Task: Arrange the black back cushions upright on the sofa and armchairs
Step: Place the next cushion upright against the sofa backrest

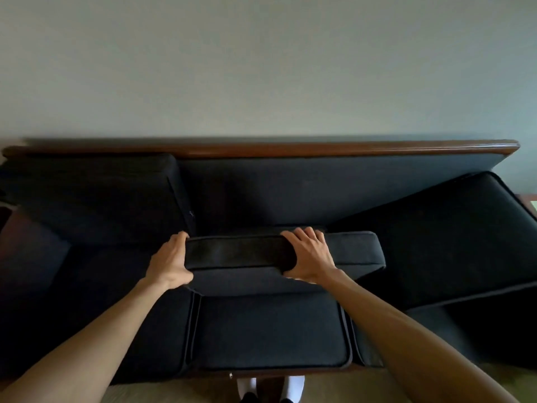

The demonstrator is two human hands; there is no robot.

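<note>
While both bare arms reach fwd over the sofa [343, 193], the middle cushion [357, 251] sits on the centre seat, its narrow edge facing the camera; whether it stands upright or is tipped is hard to judge from this angle. Left hand [171, 260] clamps the cushion's left end, thumb low on the front, fingers wrapped over the top. Right hand [311, 254] lies partly open on the top edge nearer the middle, fingers spread across it, thumb under the front lip. Fingertips of both go out of sight behind the cushion.

Left cushion [96, 199] stands upright against the backrest, just under the wooden top rail [290, 148]. Right cushion [453, 239] leans at a slant, one corner high near the sofa's right end, its lower part crossing the seat; its far edge is cut off by the frame. Everything is black on black w/ dim light, so seams btwn seat pads [270, 333] and cushions blur. Feet in white socks [295, 385] show at the bottom edge, partly cropped.
</note>
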